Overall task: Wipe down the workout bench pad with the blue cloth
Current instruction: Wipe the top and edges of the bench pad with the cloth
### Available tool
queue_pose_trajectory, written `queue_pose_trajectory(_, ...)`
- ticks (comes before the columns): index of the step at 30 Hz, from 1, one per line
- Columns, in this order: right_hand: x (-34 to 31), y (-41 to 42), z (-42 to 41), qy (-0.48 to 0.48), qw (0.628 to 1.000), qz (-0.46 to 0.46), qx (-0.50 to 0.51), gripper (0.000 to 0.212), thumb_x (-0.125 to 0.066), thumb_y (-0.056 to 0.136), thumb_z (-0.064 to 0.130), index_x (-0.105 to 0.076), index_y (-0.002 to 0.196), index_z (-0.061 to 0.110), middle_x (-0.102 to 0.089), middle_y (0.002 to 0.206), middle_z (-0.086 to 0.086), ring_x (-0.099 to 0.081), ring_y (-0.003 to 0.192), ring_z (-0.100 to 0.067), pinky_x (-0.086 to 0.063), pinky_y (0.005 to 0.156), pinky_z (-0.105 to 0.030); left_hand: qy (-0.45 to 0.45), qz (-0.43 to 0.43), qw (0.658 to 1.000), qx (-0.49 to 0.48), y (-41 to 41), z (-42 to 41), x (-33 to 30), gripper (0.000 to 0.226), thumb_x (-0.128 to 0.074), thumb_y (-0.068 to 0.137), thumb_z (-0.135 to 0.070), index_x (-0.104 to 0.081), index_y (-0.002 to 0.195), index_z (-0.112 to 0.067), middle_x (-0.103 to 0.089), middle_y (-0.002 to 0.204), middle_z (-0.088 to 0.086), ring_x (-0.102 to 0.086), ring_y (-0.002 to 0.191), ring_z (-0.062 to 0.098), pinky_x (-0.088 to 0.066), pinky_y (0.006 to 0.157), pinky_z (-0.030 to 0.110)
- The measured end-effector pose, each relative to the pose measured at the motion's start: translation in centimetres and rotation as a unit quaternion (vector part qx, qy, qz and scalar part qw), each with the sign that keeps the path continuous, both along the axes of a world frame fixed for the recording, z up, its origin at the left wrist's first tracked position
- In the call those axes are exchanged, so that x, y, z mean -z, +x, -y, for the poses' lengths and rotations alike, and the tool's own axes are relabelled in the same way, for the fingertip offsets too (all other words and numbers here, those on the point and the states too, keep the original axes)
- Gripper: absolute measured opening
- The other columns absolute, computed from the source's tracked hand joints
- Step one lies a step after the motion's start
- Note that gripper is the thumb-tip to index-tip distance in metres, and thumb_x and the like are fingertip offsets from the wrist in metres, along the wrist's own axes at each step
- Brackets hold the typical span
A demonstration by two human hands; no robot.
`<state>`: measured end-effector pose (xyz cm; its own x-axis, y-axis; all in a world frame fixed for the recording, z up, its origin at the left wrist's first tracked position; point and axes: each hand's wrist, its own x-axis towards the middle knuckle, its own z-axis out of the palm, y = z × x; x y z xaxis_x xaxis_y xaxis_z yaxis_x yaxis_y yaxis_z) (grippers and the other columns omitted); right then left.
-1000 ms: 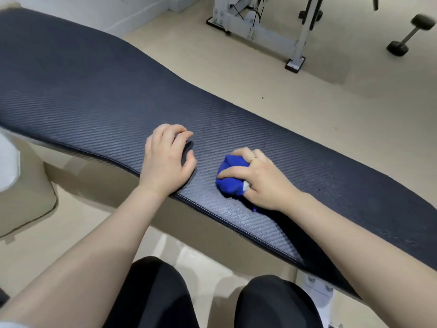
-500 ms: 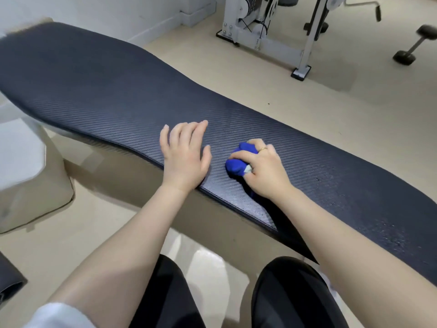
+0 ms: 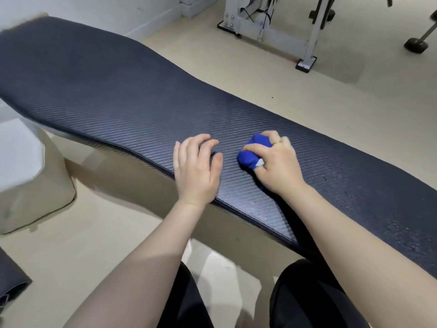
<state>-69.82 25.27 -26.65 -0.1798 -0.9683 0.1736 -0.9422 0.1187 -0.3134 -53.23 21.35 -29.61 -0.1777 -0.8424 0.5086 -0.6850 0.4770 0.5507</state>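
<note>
The dark textured bench pad (image 3: 123, 95) runs from the upper left down to the right edge of the head view. My right hand (image 3: 279, 166) grips a bunched blue cloth (image 3: 250, 152) and presses it on the pad near its front edge. Most of the cloth is hidden under my fingers. My left hand (image 3: 196, 166) rests on the pad just left of the cloth, fingers loosely bent and holding nothing. The two hands are a small gap apart.
A white machine frame (image 3: 272, 27) stands on the beige floor behind the bench. A dumbbell (image 3: 418, 43) lies at the far right. A beige block (image 3: 35, 181) sits under the bench's left end. My dark-clad knees (image 3: 305, 294) are below the pad.
My right hand with the cloth has shifted slightly right along the pad. My left hand's fingers went flat, then bent loosely again. The view has tilted and moved.
</note>
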Motion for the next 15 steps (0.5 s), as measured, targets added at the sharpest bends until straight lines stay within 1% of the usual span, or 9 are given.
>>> queue_pose_trajectory(1,0.0,0.6,-0.6,0.007,1.000,-0.003,0.016,0.038,-0.053,0.073,0.021,-0.067,0.106,0.033,-0.052,0.122,-0.011,-0.047,0.091,-0.035,-0.044,0.084,-0.043,-0.001,0.003,1.000,0.002,0.0,0.0,0.0,0.041,-0.037,0.090,-0.034,-0.069,0.101,-0.010,-0.064,0.114,0.008,-0.046,0.109,0.021,-0.032,0.105,0.055)
queue_pose_trajectory(2,-0.1,1.3,-1.8,0.008,1.000,-0.003,-0.001,0.039,-0.052,0.072,0.019,-0.066,0.106,0.033,-0.052,0.121,-0.011,-0.047,0.090,-0.035,-0.044,0.082,-0.043,0.001,0.007,1.000,0.001,-0.1,-0.1,0.0,0.041,-0.037,0.090,-0.035,-0.069,0.099,-0.011,-0.065,0.113,0.008,-0.049,0.109,0.024,-0.032,0.106,0.054)
queue_pose_trajectory(5,-0.1,2.1,-6.1,0.021,0.986,-0.002,-0.166,0.045,-0.041,0.066,0.023,-0.064,0.102,0.035,-0.056,0.117,-0.013,-0.049,0.082,-0.033,-0.047,0.077,-0.043,0.012,0.021,1.000,-0.008,-0.2,-0.2,-0.3,0.040,-0.038,0.090,-0.035,-0.070,0.096,-0.011,-0.065,0.112,0.008,-0.056,0.108,0.032,-0.031,0.106,0.054)
queue_pose_trajectory(7,-0.2,0.7,-6.6,0.050,0.970,-0.011,-0.237,0.048,-0.037,0.065,0.025,-0.064,0.103,0.034,-0.055,0.119,-0.014,-0.050,0.080,-0.033,-0.047,0.078,-0.043,0.024,0.023,0.999,-0.012,-0.2,-0.3,-0.4,0.041,-0.038,0.090,-0.035,-0.070,0.095,-0.010,-0.064,0.113,0.009,-0.056,0.108,0.034,-0.031,0.106,0.054)
queue_pose_trajectory(8,-0.4,-0.1,-6.0,0.048,0.971,-0.012,-0.235,0.049,-0.034,0.066,0.026,-0.065,0.104,0.032,-0.055,0.120,-0.014,-0.049,0.081,-0.033,-0.045,0.079,-0.044,0.032,0.023,0.999,-0.013,-0.2,-0.3,-0.5,0.041,-0.038,0.090,-0.035,-0.070,0.095,-0.010,-0.064,0.113,0.010,-0.056,0.109,0.034,-0.032,0.106,0.054)
queue_pose_trajectory(9,-0.5,-0.8,-5.2,0.041,0.979,-0.008,-0.201,0.050,-0.033,0.068,0.026,-0.066,0.105,0.031,-0.054,0.121,-0.014,-0.048,0.083,-0.033,-0.044,0.082,-0.044,0.041,0.023,0.999,-0.016,-0.2,-0.4,-0.6,0.042,-0.037,0.090,-0.035,-0.070,0.096,-0.009,-0.063,0.114,0.011,-0.055,0.110,0.034,-0.034,0.105,0.054)
queue_pose_trajectory(11,-0.8,-1.9,-3.2,0.032,0.997,-0.003,-0.065,0.045,-0.039,0.076,0.023,-0.064,0.112,0.032,-0.047,0.129,-0.012,-0.046,0.094,-0.034,-0.041,0.090,-0.043,0.062,0.034,0.997,-0.030,-0.4,-0.6,-0.9,0.046,-0.036,0.091,-0.037,-0.067,0.101,-0.006,-0.061,0.117,0.013,-0.053,0.112,0.035,-0.036,0.104,0.051)
queue_pose_trajectory(13,-0.8,-1.8,-2.6,0.038,0.998,-0.018,0.035,0.042,-0.050,0.080,0.018,-0.060,0.118,0.034,-0.041,0.135,-0.010,-0.042,0.103,-0.035,-0.037,0.092,-0.041,0.073,0.057,0.994,-0.054,-0.8,-1.1,-1.3,0.049,-0.035,0.091,-0.038,-0.064,0.108,-0.003,-0.061,0.117,0.014,-0.052,0.112,0.037,-0.036,0.103,0.049)
queue_pose_trajectory(15,-0.8,-0.8,-4.2,0.036,0.999,-0.033,0.009,0.043,-0.051,0.078,0.018,-0.060,0.117,0.035,-0.041,0.134,-0.010,-0.042,0.103,-0.035,-0.037,0.090,-0.041,0.067,0.068,0.994,-0.060,-1.3,-2.1,-1.5,0.048,-0.035,0.091,-0.037,-0.063,0.109,-0.003,-0.063,0.115,0.013,-0.053,0.110,0.037,-0.036,0.101,0.047)
